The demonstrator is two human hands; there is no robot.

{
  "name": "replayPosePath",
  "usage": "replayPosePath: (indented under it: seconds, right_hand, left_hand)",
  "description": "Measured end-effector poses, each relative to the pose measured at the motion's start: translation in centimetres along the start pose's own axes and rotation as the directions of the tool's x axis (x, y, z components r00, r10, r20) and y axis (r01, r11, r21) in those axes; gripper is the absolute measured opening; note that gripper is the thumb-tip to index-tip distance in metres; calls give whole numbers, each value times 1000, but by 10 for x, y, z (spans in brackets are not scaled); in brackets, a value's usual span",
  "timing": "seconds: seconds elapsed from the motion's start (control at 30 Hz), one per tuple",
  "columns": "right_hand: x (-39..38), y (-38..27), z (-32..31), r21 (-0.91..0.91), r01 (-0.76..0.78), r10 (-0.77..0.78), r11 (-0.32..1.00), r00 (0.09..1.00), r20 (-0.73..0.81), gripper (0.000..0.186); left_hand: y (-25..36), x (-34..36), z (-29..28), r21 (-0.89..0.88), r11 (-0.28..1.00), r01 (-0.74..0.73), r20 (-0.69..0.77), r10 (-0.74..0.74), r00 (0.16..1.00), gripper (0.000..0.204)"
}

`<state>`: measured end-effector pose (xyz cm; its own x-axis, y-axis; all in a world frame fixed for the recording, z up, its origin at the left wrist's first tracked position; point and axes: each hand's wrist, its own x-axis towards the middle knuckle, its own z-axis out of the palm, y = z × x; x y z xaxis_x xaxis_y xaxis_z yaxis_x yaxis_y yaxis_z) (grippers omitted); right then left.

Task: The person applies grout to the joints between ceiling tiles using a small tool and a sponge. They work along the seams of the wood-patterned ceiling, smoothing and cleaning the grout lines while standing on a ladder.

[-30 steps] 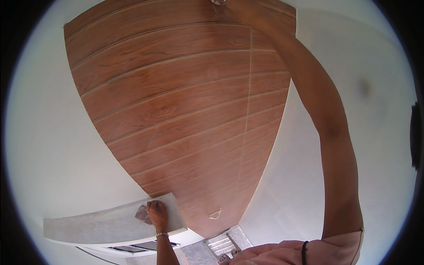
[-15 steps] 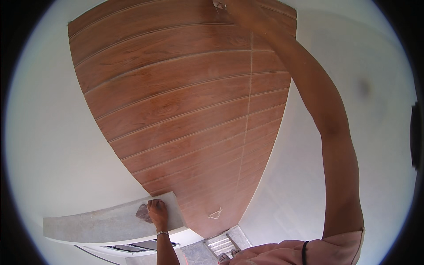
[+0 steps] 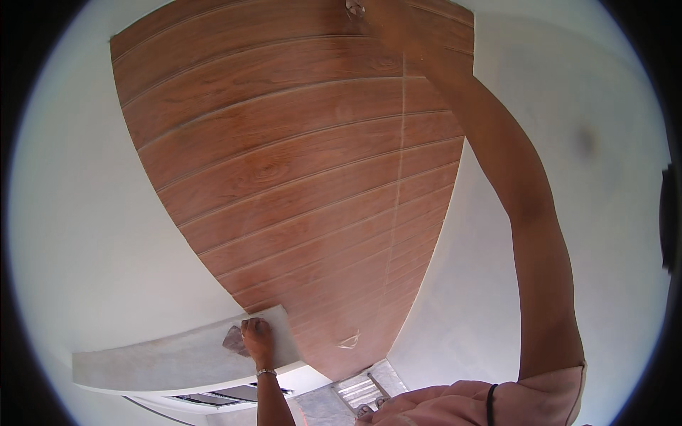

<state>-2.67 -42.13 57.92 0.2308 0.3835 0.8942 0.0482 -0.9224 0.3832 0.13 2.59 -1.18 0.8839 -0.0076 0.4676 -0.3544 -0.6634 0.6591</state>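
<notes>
Feature wall: reddish-brown wood-grain plank cladding (image 3: 284,170), boards laid crosswise, pale joint lines, one lengthwise seam right of centre, and a small pale loop-shaped mark (image 3: 349,341) of unclear kind near its foot; flanked by a plain white left wall (image 3: 85,234) and a plain off-white right wall (image 3: 469,284). Lower left: one light-grey ledge (image 3: 156,358), white-edged, above a dark-panelled strip (image 3: 234,394) in pale framing. Bottom: grey floor (image 3: 316,408), a pale striped slab (image 3: 355,390) beside it, all under soft, diffuse light.
</notes>
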Motion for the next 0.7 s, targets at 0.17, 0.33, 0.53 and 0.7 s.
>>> replayPosePath:
  seconds: [0.17, 0.33, 0.53, 0.7]
  right_hand:
    - [-26, -24, 23, 385, -396, 468, 834, 877, -112, 16]
    - [-30, -50, 37, 388, -523, 613, 759, 775, -154, 15]
    - [-24, -58, 37, 349, -590, 668, 728, 725, -167, 16]
    - [-22, -50, 38, 298, -533, 597, 792, 779, -193, 16]
  left_hand:
    - [-3, 0, 3, 27, 1000, 12, -8, -12, 1000, 14]
    - [-3, 0, 1, 2, 1000, -9, -13, 9, 1000, 15]
    - [0, -2, -1, 20, 999, -25, -21, 25, 999, 15]
    - [3, -2, -2, 21, 999, -39, -51, 40, 998, 14]
